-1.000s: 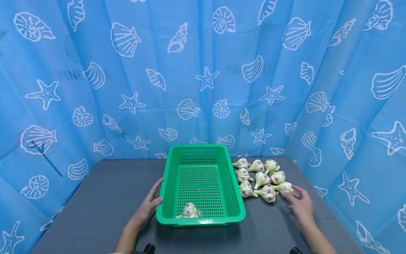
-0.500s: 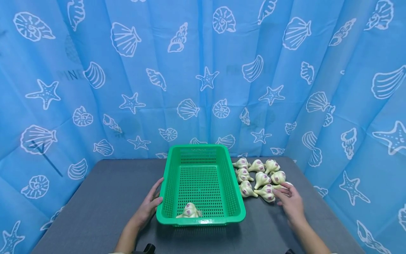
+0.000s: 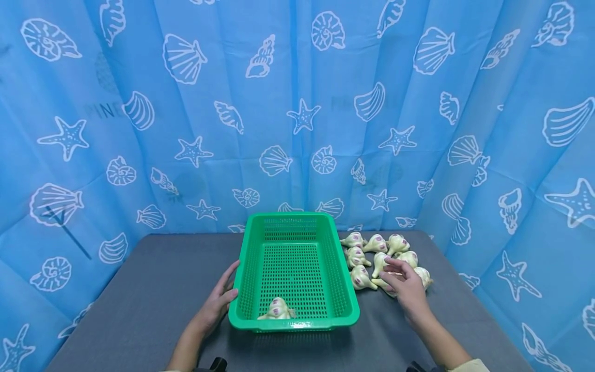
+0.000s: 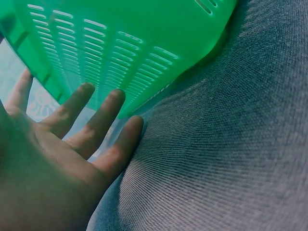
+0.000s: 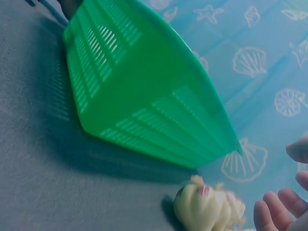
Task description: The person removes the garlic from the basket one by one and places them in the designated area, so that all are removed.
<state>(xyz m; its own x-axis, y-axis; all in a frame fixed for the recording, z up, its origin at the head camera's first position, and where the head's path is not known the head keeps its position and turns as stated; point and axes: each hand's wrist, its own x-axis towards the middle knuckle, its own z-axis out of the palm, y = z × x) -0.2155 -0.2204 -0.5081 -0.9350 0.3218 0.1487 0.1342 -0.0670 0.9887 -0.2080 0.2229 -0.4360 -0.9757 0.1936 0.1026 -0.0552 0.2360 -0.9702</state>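
Altogether one garlic bulb (image 3: 279,308) in basket (image 3: 346,297), eight beside, right hand (image 3: 403,283) over them

Faint mirrored letters "PINE" on blue curtain (image 3: 99,110), upper left; rest unreadable.

The basket (image 3: 294,271) is green perforated plastic, rectangular, upright on the table, long axis toward 12 o'clock. One garlic bulb (image 3: 278,309) lies inside at its 6 o'clock end. The other bulbs (image 3: 377,257), cream with purple patches, cluster at the basket's 3 o'clock, on their sides, several touching.
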